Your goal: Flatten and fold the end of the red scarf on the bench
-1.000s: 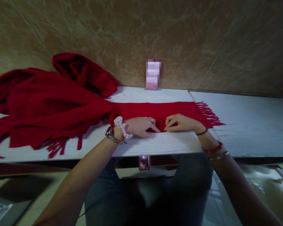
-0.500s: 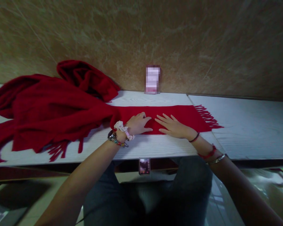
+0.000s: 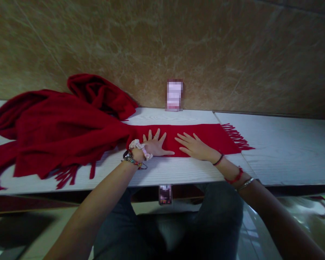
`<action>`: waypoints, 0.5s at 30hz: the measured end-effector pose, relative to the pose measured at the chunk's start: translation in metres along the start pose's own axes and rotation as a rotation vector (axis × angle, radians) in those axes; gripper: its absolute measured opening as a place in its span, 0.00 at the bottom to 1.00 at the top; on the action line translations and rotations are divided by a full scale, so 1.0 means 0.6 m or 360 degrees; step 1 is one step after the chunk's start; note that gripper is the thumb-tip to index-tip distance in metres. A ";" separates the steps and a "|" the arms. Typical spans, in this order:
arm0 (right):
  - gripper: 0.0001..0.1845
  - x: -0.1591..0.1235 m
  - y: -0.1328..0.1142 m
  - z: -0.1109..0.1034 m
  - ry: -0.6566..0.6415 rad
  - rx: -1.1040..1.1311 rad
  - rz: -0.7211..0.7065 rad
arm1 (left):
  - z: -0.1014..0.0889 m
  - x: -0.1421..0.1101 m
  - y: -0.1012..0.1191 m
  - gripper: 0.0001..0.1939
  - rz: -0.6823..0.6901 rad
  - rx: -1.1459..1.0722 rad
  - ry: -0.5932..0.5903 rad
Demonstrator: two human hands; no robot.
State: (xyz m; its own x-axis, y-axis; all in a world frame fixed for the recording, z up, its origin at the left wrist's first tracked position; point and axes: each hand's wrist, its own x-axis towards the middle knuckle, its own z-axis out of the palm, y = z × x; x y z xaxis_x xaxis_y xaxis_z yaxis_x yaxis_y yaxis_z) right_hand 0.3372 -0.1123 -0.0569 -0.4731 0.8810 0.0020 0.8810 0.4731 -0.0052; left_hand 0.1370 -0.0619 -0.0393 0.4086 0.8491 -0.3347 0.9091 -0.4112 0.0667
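Note:
A red fringed scarf lies lengthwise on the white wood-grain table. Its right part is a flat, narrow strip ending in tassels; the left part is bunched and loosely draped. My left hand rests on the strip with fingers spread wide, close to where the smooth cloth meets the gathered part. To its right, my right hand lies palm down on the same strip, fingers stretched toward the left. Neither hand grips the cloth.
Behind the table rises a brown marbled wall. A pixelated, upright phone-like object leans there at the table's back edge. Another pixelated item shows below the front edge, above my legs. A seam crosses the tabletop on the right.
My left hand has gone from partly bent fingers to fully spread ones on the scarf. My right hand has shifted slightly left. The view has tilted a little.

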 end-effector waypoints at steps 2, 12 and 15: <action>0.29 -0.004 0.019 0.005 -0.0012 -0.0025 0.0129 | 0.000 -0.001 -0.001 0.54 0.0006 -0.0006 0.0005; 0.28 -0.035 0.121 -0.008 0.0131 -0.0134 0.0958 | -0.005 -0.002 0.000 0.56 0.0005 -0.0038 0.0007; 0.28 -0.010 0.082 -0.005 0.0229 -0.0131 0.0501 | -0.005 0.002 -0.003 0.59 0.0006 -0.0049 0.0008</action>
State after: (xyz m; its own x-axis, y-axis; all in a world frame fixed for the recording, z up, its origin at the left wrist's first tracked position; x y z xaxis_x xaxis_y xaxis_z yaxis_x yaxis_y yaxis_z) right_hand 0.3833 -0.0947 -0.0542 -0.1780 0.9719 0.1542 0.9837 0.1719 0.0524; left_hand 0.1363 -0.0593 -0.0369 0.4126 0.8491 -0.3298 0.9095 -0.4043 0.0968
